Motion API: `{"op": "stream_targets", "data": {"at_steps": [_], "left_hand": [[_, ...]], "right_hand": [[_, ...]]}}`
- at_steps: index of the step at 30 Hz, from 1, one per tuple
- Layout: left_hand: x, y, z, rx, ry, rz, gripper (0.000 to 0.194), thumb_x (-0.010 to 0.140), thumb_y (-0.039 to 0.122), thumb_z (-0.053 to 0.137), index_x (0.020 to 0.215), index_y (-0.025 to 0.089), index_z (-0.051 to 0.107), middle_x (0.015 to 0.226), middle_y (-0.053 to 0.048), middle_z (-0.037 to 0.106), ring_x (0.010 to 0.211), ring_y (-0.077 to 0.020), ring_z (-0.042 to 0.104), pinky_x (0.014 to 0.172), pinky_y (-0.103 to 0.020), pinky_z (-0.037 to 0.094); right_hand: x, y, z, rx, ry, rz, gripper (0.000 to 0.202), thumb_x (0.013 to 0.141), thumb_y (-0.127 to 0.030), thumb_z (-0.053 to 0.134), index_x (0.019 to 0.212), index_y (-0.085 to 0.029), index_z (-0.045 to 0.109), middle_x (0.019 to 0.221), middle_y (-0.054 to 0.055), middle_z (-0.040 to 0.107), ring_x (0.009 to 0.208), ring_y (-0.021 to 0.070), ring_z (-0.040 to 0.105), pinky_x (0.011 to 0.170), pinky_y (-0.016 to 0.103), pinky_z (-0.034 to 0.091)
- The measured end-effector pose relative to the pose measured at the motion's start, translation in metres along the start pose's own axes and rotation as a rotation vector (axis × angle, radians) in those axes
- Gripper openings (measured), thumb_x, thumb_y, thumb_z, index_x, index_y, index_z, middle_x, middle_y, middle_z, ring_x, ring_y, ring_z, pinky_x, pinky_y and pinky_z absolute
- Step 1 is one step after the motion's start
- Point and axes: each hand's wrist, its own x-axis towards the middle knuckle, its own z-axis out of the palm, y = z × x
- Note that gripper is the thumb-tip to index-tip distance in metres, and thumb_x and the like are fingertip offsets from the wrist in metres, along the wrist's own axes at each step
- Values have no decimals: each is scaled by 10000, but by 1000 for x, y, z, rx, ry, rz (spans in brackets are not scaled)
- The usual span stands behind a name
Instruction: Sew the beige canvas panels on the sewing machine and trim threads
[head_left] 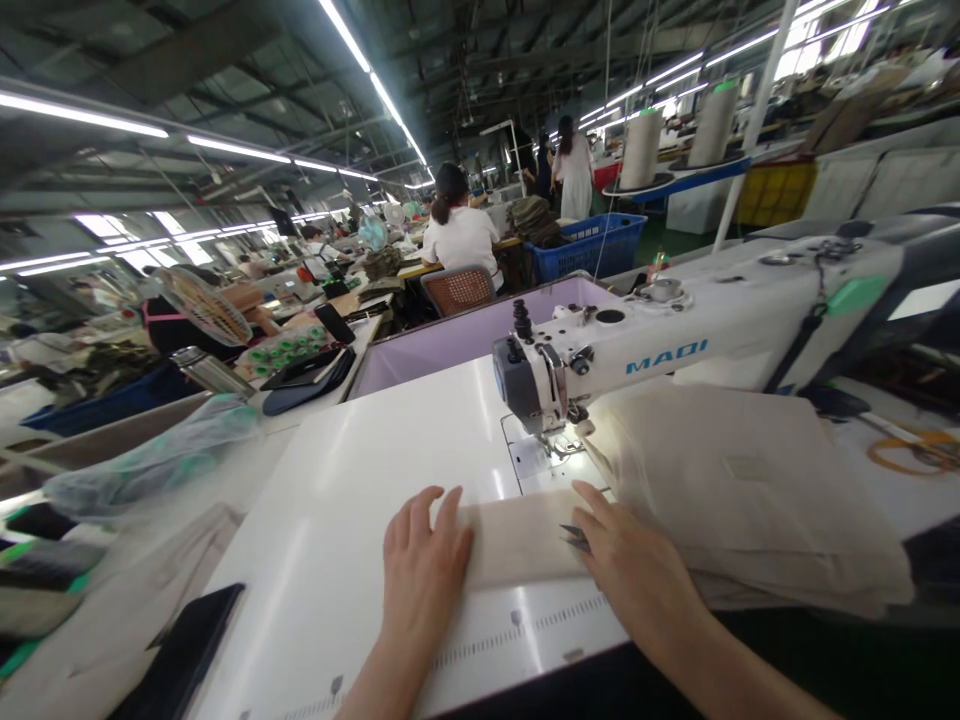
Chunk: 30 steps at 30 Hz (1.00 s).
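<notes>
A strip of beige fabric (517, 540) lies on the white sewing table in front of the needle area of the sewing machine (600, 340). My left hand (424, 565) rests at the strip's left end, fingers bent and apart, the thumb side against the cloth. In my right hand (630, 550) are small thread snips (576, 538), their dark pointed blades sticking out over the fabric; the handle is hidden by the palm. Fingertips of that hand touch the strip's right end. More beige cloth (720, 480) is bunched under the machine arm, to the right.
A lilac bin wall (427, 355) stands behind the table. At left are a steel flask (206, 370), plastic bags (157, 455) and dark-edged cloth. Thread cones (640, 150) stand at the back right. A seated person (459, 230) works ahead, near a blue basket (592, 245).
</notes>
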Motion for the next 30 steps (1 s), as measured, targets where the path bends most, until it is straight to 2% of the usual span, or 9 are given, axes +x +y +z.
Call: {"op": "stream_targets", "data": {"at_steps": [1,3,6,8,12,15,18,22,30], "left_hand": [[1,-2,0,18,-36,118,227,915,163,529,1090,223,660,1211,-111,641,1090,-295,603,903,-416,493],[4,-3,-1,20,-214,289,274,898,67,498,1017,230,685,1110,-82,684,1019,-263,624,861,-379,518],[17,3,-5,35,-371,287,295,929,76,458,1064,209,684,1091,-85,703,1015,-260,639,818,-352,539],[28,13,-4,35,-362,218,283,997,221,444,1190,207,651,1186,-108,690,1108,-283,628,883,-380,533],[56,33,12,-35,-329,191,482,1011,465,441,1417,213,505,1410,-154,584,1303,-320,537,1086,-500,411],[82,38,32,-93,-332,261,517,995,474,468,1450,229,478,1523,-159,477,1436,-339,389,1172,-607,241],[107,34,45,-177,-340,356,465,989,471,470,1392,248,537,1476,-123,523,1411,-315,419,1198,-602,179],[127,26,49,-266,-340,422,392,962,457,513,1278,247,610,1395,-94,580,1322,-296,503,1201,-575,196],[136,25,54,-276,-311,451,337,972,438,490,1159,214,659,1307,-93,636,1257,-280,526,1174,-507,269]], "right_hand": [[1,0,-3,-16,-29,-8,207,888,-50,578,1017,-184,669,1288,115,639,909,235,676,687,310,538],[4,-2,-10,-59,-96,-4,153,916,-83,581,996,-177,670,1120,94,684,823,214,686,632,288,514],[5,-7,-17,-104,-163,16,147,940,-122,578,1046,-169,669,1124,93,677,750,206,699,561,286,486],[4,-12,-18,-97,-179,29,169,935,-125,582,1071,-171,671,1169,101,669,748,216,709,552,296,490],[2,-18,-17,-75,-200,21,247,912,-115,600,1146,-162,664,1230,115,655,793,232,719,592,311,519],[1,-18,-14,-54,-179,0,305,910,-142,621,1212,-175,643,1258,115,648,840,227,718,637,298,530],[2,-17,-10,-35,-119,-15,334,915,-153,624,1248,-180,622,1267,116,646,870,220,713,663,286,531],[5,-17,-7,-25,-109,-10,277,936,-173,614,1211,-155,632,1231,124,661,829,208,714,656,277,530],[16,-21,-11,-60,-135,40,321,951,-196,602,1268,-145,591,1329,134,615,883,224,721,684,298,552]]}}
